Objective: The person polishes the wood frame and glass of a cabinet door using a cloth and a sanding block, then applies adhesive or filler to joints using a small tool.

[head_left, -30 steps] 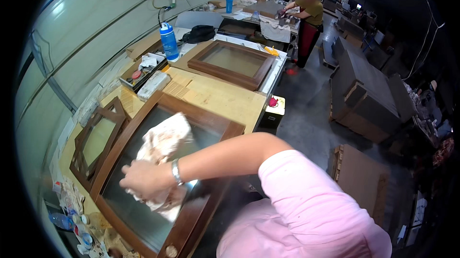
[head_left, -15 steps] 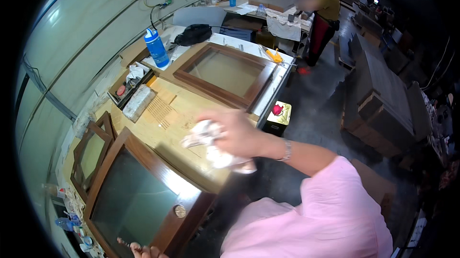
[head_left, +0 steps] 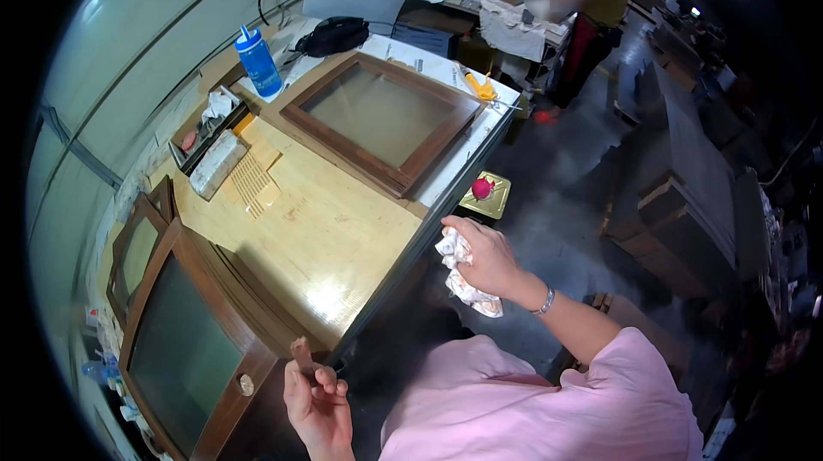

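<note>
My right hand (head_left: 490, 262) is closed round a crumpled white rag (head_left: 465, 268), held in the air just off the table's right edge. Low in the view, my left hand (head_left: 319, 401) pinches a small brown stick (head_left: 302, 353) between its fingers; its exact kind is too small to make out. Beside that hand leans a dark wooden door frame (head_left: 219, 315) with a glass panel and a round light spot near its lower right corner. Another glazed wooden door (head_left: 377, 114) lies flat toward the far end of the table.
On the wooden tabletop (head_left: 317, 230) are a wrapped block (head_left: 218, 167), a small tray (head_left: 214, 128) and a blue bottle (head_left: 258, 62). A yellow-handled tool (head_left: 482, 86) lies at the far corner. A tin (head_left: 495, 194) stands below the right edge. Another person (head_left: 596, 15) stands farther off.
My right hand has moved right with the rag, from over the tabletop to past its edge. My left hand has risen into view with the brown stick, and the view has shifted.
</note>
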A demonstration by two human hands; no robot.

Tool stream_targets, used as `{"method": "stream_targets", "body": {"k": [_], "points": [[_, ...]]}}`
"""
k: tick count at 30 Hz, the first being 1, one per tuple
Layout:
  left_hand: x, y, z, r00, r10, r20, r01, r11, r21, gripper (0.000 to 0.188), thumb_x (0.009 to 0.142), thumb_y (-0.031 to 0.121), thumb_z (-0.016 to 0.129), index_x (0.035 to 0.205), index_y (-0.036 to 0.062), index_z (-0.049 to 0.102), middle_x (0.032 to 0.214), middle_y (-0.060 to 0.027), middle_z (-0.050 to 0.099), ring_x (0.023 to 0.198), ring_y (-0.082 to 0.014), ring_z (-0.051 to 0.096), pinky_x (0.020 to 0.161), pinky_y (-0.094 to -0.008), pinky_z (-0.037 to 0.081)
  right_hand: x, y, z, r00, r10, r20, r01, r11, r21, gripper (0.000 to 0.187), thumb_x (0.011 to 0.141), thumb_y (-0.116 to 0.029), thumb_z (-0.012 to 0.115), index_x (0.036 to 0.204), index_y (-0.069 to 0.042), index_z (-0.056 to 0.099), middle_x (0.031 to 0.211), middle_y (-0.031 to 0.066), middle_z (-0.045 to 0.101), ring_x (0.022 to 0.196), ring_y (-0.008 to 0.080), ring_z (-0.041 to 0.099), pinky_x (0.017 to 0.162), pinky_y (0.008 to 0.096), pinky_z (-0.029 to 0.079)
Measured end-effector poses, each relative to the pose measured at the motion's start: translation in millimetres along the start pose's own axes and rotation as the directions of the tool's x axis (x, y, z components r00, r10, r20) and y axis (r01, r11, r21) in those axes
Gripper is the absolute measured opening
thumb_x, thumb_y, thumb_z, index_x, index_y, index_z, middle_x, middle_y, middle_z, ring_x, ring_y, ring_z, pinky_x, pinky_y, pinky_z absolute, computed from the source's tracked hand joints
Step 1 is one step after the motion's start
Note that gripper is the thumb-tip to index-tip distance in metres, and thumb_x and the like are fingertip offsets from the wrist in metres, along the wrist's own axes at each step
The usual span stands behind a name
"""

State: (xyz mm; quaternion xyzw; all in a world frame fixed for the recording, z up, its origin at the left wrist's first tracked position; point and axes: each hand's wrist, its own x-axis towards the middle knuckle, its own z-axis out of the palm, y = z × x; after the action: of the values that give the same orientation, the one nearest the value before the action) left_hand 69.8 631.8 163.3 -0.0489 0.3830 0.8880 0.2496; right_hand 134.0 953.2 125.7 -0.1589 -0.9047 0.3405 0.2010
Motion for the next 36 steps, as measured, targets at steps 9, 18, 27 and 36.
{"method": "stream_targets", "body": {"k": [9, 18, 27, 36], "points": [[131.3, -90.7, 55.2, 0.995, 0.016, -0.102, -0.009, 0.998, 0.063, 0.026, 0.1, 0.022, 0.06, 0.121, 0.0066, 0.056, 0.09, -0.0018, 0.06, 0.081, -0.0116, 0.056, 0.077, -0.03, 0.05, 111.9, 106.5, -24.0, 0.985, -0.138, 0.099, 0.141, 0.99, -0.026, 0.044, 0.071, 0.003, 0.062, 0.114, -0.007, 0.062, 0.111, 0.0108, 0.067, 0.1, 0.0346, 0.065, 0.083, 0.0436, 0.052], [234.0, -163.1, 89.5, 0.96, 0.199, -0.197, -0.08, 0.868, 0.489, 0.021, 0.101, 0.011, 0.055, 0.119, 0.0006, 0.06, 0.096, -0.003, 0.06, 0.087, -0.0102, 0.055, 0.083, -0.0294, 0.048, 200.2, 188.2, -36.4, 0.969, -0.148, 0.199, 0.145, 0.989, 0.03, 0.047, 0.069, 0.003, 0.065, 0.115, -0.007, 0.061, 0.114, 0.0104, 0.065, 0.103, 0.0343, 0.064, 0.086, 0.0434, 0.053], [274.0, -181.7, 97.1, 0.886, 0.405, 0.227, -0.263, 0.036, 0.964, 0.026, 0.089, -0.011, 0.056, 0.112, -0.0016, 0.062, 0.092, -0.0128, 0.057, 0.086, -0.0253, 0.058, 0.081, -0.0334, 0.047, 227.3, 206.3, -13.2, 0.907, -0.116, 0.405, 0.084, 0.992, 0.096, 0.052, 0.067, 0.003, 0.068, 0.117, -0.006, 0.061, 0.12, 0.0094, 0.062, 0.106, 0.0344, 0.062, 0.088, 0.0436, 0.052], [282.5, -186.5, 103.4, 0.864, 0.385, 0.325, -0.302, -0.121, 0.946, 0.03, 0.082, -0.014, 0.06, 0.109, -0.0021, 0.063, 0.09, -0.0153, 0.057, 0.082, -0.0312, 0.057, 0.074, -0.0388, 0.047, 233.0, 209.8, -5.0, 0.891, -0.114, 0.439, 0.082, 0.992, 0.091, 0.051, 0.065, 0.004, 0.068, 0.115, -0.005, 0.061, 0.119, 0.0092, 0.062, 0.105, 0.0341, 0.062, 0.086, 0.0435, 0.053]]}}
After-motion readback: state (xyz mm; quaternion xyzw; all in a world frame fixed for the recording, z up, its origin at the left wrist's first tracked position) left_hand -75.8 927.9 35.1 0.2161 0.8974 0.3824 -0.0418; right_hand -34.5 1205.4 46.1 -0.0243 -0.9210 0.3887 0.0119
